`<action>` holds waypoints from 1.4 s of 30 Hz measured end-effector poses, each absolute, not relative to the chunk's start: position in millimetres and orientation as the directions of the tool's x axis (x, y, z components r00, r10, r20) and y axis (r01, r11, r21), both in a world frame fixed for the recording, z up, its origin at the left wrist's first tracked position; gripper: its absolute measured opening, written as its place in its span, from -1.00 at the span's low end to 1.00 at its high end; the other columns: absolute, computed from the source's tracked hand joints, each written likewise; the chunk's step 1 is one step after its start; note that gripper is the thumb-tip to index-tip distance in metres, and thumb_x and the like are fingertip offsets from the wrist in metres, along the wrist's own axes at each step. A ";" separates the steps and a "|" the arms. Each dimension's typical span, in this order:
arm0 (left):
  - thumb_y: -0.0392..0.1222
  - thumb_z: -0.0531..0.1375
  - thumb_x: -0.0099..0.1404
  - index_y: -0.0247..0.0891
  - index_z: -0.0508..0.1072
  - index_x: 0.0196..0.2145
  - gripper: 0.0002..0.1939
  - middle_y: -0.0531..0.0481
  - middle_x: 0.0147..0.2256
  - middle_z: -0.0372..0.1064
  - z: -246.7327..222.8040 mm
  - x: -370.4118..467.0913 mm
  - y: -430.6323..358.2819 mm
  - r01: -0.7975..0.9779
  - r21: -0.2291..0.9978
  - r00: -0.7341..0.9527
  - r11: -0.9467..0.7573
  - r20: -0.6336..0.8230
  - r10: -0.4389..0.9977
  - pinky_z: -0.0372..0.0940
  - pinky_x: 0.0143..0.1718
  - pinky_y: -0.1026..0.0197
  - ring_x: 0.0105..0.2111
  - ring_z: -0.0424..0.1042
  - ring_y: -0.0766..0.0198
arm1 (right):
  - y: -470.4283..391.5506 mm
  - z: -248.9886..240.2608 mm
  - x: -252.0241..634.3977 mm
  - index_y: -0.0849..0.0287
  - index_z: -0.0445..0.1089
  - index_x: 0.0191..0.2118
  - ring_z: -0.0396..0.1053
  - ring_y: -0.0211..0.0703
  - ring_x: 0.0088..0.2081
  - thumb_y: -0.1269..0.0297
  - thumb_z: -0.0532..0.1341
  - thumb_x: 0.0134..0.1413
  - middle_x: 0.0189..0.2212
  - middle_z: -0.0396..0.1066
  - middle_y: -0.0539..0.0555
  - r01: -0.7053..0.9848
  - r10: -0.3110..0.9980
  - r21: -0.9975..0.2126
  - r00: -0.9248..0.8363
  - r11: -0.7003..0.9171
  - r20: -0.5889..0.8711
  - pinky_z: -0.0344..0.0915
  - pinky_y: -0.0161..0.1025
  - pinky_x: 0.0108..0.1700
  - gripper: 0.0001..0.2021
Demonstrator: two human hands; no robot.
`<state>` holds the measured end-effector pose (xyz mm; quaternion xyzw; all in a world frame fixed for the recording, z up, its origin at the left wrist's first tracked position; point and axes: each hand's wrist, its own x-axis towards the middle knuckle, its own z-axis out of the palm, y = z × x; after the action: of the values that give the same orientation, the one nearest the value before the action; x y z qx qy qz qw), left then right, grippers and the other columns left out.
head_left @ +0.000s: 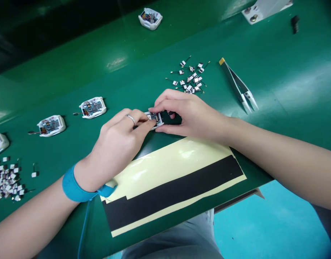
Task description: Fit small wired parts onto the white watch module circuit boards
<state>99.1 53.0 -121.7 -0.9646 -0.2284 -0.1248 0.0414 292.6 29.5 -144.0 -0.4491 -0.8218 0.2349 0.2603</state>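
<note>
Between my hands, on the green bench, sits a small white housing (157,120) with a circuit board in it. My left hand (122,135), with a ring and a blue wrist strap (77,185), presses its thumb and fingers onto the housing's left part. My right hand (185,113) pinches the same housing at its right end, thumb on the near side and index finger on the far side. The fingers cover much of the board. Just beyond my right hand lies a pile of small white-and-black parts with short leads (193,80).
Similar housings with boards (93,107) stand in a row to the left, and another housing (150,18) is farther back. Tweezers (238,86) lie at the right. A yellow sheet with black strip (176,187) lies in front. More small parts (8,180) are heaped far left.
</note>
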 end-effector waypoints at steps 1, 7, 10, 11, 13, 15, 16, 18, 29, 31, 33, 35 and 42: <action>-0.27 -0.02 0.28 -0.24 0.40 -0.24 -0.78 -0.03 -0.34 0.35 -121.4 99.4 52.9 0.449 -0.030 0.867 -0.893 0.259 0.426 0.26 -0.37 0.24 -0.36 0.31 0.23 | 29.4 -144.3 292.7 0.27 0.30 -0.14 0.27 -0.30 -0.26 0.21 0.18 0.00 -0.24 0.24 0.03 0.611 0.858 -0.621 -0.463 0.490 0.222 0.26 -0.33 -0.27 -0.69; -0.28 0.03 0.26 -0.23 0.41 -0.26 -0.82 -0.01 -0.36 0.37 -119.6 100.5 52.4 0.445 -0.065 0.868 -0.893 0.276 0.413 0.26 -0.40 0.26 -0.39 0.33 0.25 | 29.4 -145.4 293.3 0.30 0.30 -0.15 0.25 -0.30 -0.27 0.29 0.21 -0.03 -0.24 0.25 0.08 0.585 0.843 -0.625 -0.474 0.517 0.254 0.25 -0.33 -0.27 -0.71; -0.28 0.04 0.25 -0.22 0.42 -0.27 -0.83 0.00 -0.36 0.37 -120.3 100.3 52.5 0.442 -0.063 0.865 -0.895 0.295 0.407 0.26 -0.41 0.27 -0.40 0.33 0.26 | 29.2 -145.1 293.3 0.29 0.30 -0.16 0.25 -0.29 -0.27 0.28 0.21 -0.03 -0.24 0.25 0.07 0.593 0.847 -0.623 -0.471 0.510 0.245 0.26 -0.33 -0.27 -0.71; -0.28 0.05 0.25 -0.22 0.42 -0.27 -0.84 0.00 -0.36 0.37 -120.7 100.3 52.5 0.443 -0.061 0.863 -0.895 0.300 0.407 0.26 -0.42 0.28 -0.40 0.33 0.26 | 29.1 -144.9 293.2 0.28 0.30 -0.16 0.26 -0.29 -0.27 0.27 0.21 -0.02 -0.24 0.25 0.07 0.596 0.848 -0.621 -0.470 0.509 0.243 0.26 -0.33 -0.27 -0.71; -0.28 0.05 0.25 -0.22 0.42 -0.28 -0.84 0.00 -0.37 0.37 -121.6 100.4 52.5 0.441 -0.056 0.862 -0.896 0.303 0.406 0.25 -0.42 0.28 -0.41 0.33 0.26 | 29.0 -144.5 293.2 0.26 0.30 -0.15 0.26 -0.29 -0.27 0.26 0.21 -0.02 -0.24 0.26 0.05 0.603 0.851 -0.617 -0.467 0.505 0.239 0.27 -0.33 -0.28 -0.71; -0.28 0.04 0.26 -0.22 0.42 -0.27 -0.83 0.00 -0.37 0.37 -122.2 100.5 52.3 0.443 -0.043 0.859 -0.895 0.304 0.411 0.24 -0.41 0.27 -0.40 0.32 0.26 | 28.9 -144.2 293.2 0.25 0.29 -0.15 0.27 -0.29 -0.26 0.26 0.21 -0.03 -0.24 0.26 0.05 0.612 0.856 -0.614 -0.463 0.498 0.232 0.27 -0.34 -0.28 -0.71; -0.27 0.03 0.27 -0.22 0.41 -0.26 -0.83 0.00 -0.36 0.36 -122.4 100.5 52.2 0.445 -0.033 0.858 -0.895 0.303 0.416 0.24 -0.40 0.27 -0.40 0.32 0.26 | 28.9 -144.1 293.1 0.24 0.29 -0.14 0.27 -0.30 -0.26 0.27 0.21 -0.03 -0.24 0.26 0.05 0.616 0.857 -0.613 -0.463 0.495 0.227 0.27 -0.34 -0.28 -0.70; -0.27 0.02 0.27 -0.21 0.41 -0.26 -0.82 -0.01 -0.36 0.36 -122.8 100.3 51.9 0.450 -0.013 0.854 -0.893 0.297 0.426 0.23 -0.40 0.27 -0.39 0.32 0.26 | 29.1 -144.0 293.0 0.24 0.30 -0.14 0.27 -0.31 -0.27 0.28 0.22 -0.04 -0.23 0.26 0.05 0.621 0.859 -0.610 -0.462 0.492 0.221 0.28 -0.35 -0.28 -0.70; -0.27 0.02 0.27 -0.24 0.42 -0.27 -0.82 0.00 -0.35 0.36 -125.8 100.3 51.3 0.455 -0.024 0.844 -0.890 0.329 0.423 0.25 -0.39 0.28 -0.37 0.33 0.30 | 29.0 -143.4 292.1 0.24 0.28 -0.12 0.26 -0.32 -0.28 0.27 0.21 -0.03 -0.23 0.26 0.06 0.645 0.862 -0.592 -0.467 0.484 0.195 0.29 -0.33 -0.30 -0.69; -0.28 0.03 0.27 -0.23 0.42 -0.27 -0.83 0.02 -0.35 0.35 -125.6 100.4 51.5 0.454 -0.049 0.846 -0.890 0.336 0.413 0.26 -0.40 0.29 -0.38 0.32 0.31 | 28.8 -143.4 293.6 0.25 0.26 -0.10 0.26 -0.30 -0.24 0.27 0.20 -0.01 -0.21 0.25 0.07 0.635 0.853 -0.593 -0.484 0.495 0.194 0.30 -0.32 -0.23 -0.67; -0.27 0.03 0.27 -0.22 0.42 -0.27 -0.83 0.02 -0.35 0.35 -125.4 100.5 51.8 0.448 -0.060 0.856 -0.892 0.318 0.409 0.26 -0.39 0.29 -0.38 0.31 0.31 | 29.4 -143.8 297.0 0.28 0.23 -0.07 0.25 -0.27 -0.17 0.30 0.11 0.07 -0.18 0.23 0.10 0.605 0.846 -0.612 -0.480 0.510 0.230 0.28 -0.27 -0.12 -0.70; -0.27 0.04 0.27 -0.23 0.42 -0.27 -0.83 0.00 -0.36 0.34 -125.6 100.6 52.0 0.437 -0.058 0.863 -0.898 0.307 0.400 0.26 -0.39 0.28 -0.39 0.31 0.30 | 30.4 -143.2 301.7 0.27 0.23 -0.08 0.23 -0.25 -0.10 0.35 -0.02 0.17 -0.18 0.22 0.10 0.576 0.853 -0.639 -0.433 0.510 0.290 0.25 -0.21 -0.05 -0.76; -0.35 0.05 0.24 -0.30 0.44 -0.27 -0.82 -0.06 -0.38 0.33 -127.7 99.7 51.6 0.411 -0.026 0.872 -0.911 0.304 0.384 0.28 -0.38 0.25 -0.36 0.31 0.24 | 23.2 -125.4 299.5 0.20 0.35 -0.13 0.31 -0.29 -0.30 0.39 0.13 0.07 -0.38 0.30 0.03 0.595 0.881 -0.650 -0.301 0.473 0.365 0.34 -0.27 -0.24 -0.78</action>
<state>99.7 51.6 -127.7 -0.9664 -0.2057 -0.1479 0.0447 299.5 23.2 -125.4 -0.4723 -0.7812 0.2011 0.3553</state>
